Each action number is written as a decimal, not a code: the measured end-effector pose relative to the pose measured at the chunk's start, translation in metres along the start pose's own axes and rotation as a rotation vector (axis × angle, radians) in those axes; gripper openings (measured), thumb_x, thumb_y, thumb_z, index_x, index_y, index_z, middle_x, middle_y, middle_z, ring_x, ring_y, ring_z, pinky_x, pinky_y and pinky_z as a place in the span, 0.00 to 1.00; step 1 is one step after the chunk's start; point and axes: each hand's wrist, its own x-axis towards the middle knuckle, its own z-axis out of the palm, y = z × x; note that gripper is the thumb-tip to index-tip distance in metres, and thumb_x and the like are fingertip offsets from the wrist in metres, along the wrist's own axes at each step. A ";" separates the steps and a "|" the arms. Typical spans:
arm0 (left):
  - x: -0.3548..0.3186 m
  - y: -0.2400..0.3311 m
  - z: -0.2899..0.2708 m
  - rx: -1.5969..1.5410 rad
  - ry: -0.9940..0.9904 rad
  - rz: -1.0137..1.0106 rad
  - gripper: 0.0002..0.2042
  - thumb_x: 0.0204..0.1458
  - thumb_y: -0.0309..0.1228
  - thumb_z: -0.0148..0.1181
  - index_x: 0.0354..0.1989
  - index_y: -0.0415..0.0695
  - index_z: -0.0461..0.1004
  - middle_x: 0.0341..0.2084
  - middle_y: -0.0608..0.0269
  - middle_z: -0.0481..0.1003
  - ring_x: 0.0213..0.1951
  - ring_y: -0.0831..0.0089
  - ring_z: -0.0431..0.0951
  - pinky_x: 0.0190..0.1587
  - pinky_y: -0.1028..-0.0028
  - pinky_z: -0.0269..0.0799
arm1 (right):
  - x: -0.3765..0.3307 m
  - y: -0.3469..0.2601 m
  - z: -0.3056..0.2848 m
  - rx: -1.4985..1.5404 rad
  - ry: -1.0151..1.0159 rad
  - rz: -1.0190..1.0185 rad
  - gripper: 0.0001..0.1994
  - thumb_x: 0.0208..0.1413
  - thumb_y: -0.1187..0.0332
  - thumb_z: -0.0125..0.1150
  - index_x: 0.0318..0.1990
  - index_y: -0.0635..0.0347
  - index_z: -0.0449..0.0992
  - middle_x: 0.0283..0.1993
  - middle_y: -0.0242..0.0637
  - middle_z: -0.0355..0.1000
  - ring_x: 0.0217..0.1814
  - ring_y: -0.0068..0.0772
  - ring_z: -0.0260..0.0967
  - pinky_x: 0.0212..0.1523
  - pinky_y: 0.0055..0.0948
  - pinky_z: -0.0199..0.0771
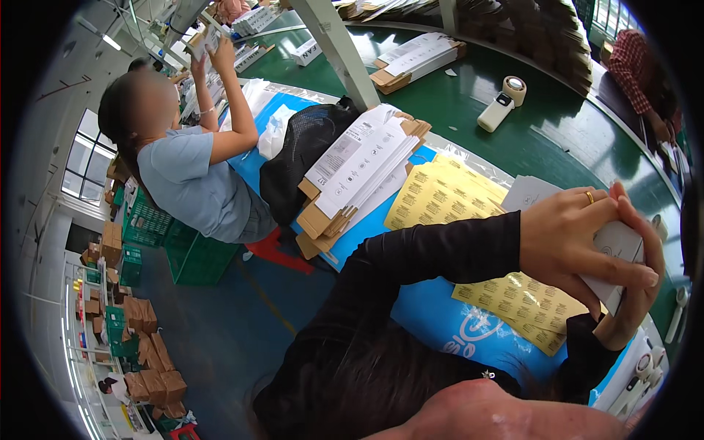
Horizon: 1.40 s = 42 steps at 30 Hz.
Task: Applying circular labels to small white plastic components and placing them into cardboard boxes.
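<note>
Right up close at the lower right, both hands are wrapped around a small white carton (620,257): the left hand (568,238), with a ring on it, clamps over the top and near side, while the right hand (636,293) cups it from underneath and the far side, fingers curled round the edge. So the hands are together, closed on the same box, held in the air just above the table (513,139).

If you ask me, the way to do this bit well is to keep the thumbs on the panels and press along the creases, not the flat faces, so the thin card doesn't dent. The carton looks plain white, flattish, with a faint grey mark on one face; most of it is hidden by fingers.

Just under the hands lie yellow label sheets (440,194) on a blue sheet (440,315). Further out sits a stack of flat white and brown cartons (359,169) beside a black mesh bag (301,154), then a tape roll (515,89) on the green top. At the far left a co-worker in a light blue shirt (191,183) has both hands raised.
</note>
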 end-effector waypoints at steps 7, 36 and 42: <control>0.000 -0.006 0.000 0.005 -0.008 0.021 0.30 0.30 0.54 0.62 0.50 0.71 0.69 0.37 0.61 0.65 0.32 0.64 0.63 0.38 0.64 0.63 | 0.003 0.001 -0.013 -0.161 -0.080 0.050 0.13 0.57 0.60 0.43 0.44 0.56 0.68 0.47 0.42 0.68 0.59 0.53 0.58 0.60 0.52 0.55; -0.027 -0.089 -0.027 1.219 -0.543 0.230 0.39 0.34 0.46 0.69 0.57 0.57 0.55 0.52 0.53 0.60 0.56 0.55 0.58 0.55 0.47 0.49 | 0.006 -0.002 -0.044 -0.765 0.171 -0.009 0.17 0.55 0.62 0.52 0.52 0.55 0.67 0.53 0.38 0.68 0.56 0.41 0.64 0.58 0.39 0.60; -0.104 -0.053 -0.144 1.407 -0.586 -0.623 0.37 0.39 0.50 0.63 0.57 0.51 0.56 0.51 0.52 0.58 0.55 0.58 0.55 0.53 0.49 0.43 | 0.002 0.018 -0.061 -0.868 -0.012 0.064 0.19 0.55 0.54 0.49 0.53 0.47 0.66 0.56 0.37 0.65 0.59 0.42 0.60 0.61 0.47 0.55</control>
